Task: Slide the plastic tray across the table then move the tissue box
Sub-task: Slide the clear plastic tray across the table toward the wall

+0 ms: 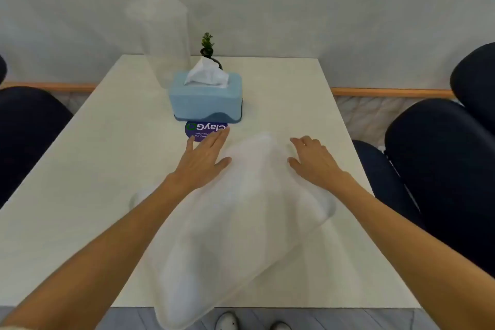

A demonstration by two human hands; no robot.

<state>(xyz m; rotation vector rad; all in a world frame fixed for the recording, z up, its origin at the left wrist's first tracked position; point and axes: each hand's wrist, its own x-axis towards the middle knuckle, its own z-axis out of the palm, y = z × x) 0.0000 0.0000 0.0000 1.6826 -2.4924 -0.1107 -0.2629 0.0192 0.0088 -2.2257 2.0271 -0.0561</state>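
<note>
A clear, blurred plastic tray (pixel 241 222) lies slanted on the white table (pixel 93 169), its near end over the front edge. My left hand (pixel 203 158) lies flat with fingers spread at the tray's far left corner, fingertips near a purple round sticker (pixel 198 128). My right hand (pixel 313 158) rests palm down at the tray's far right side, fingers apart. Whether either hand presses on the tray is unclear. A blue tissue box (pixel 206 102) with a white tissue sticking out stands just beyond my left hand.
A tall clear plastic cylinder (pixel 163 40) stands at the table's back left, next to a small potted plant (pixel 207 47) behind the box. Dark seats flank the table at left (pixel 26 128) and right (pixel 442 169). A wall closes the far side.
</note>
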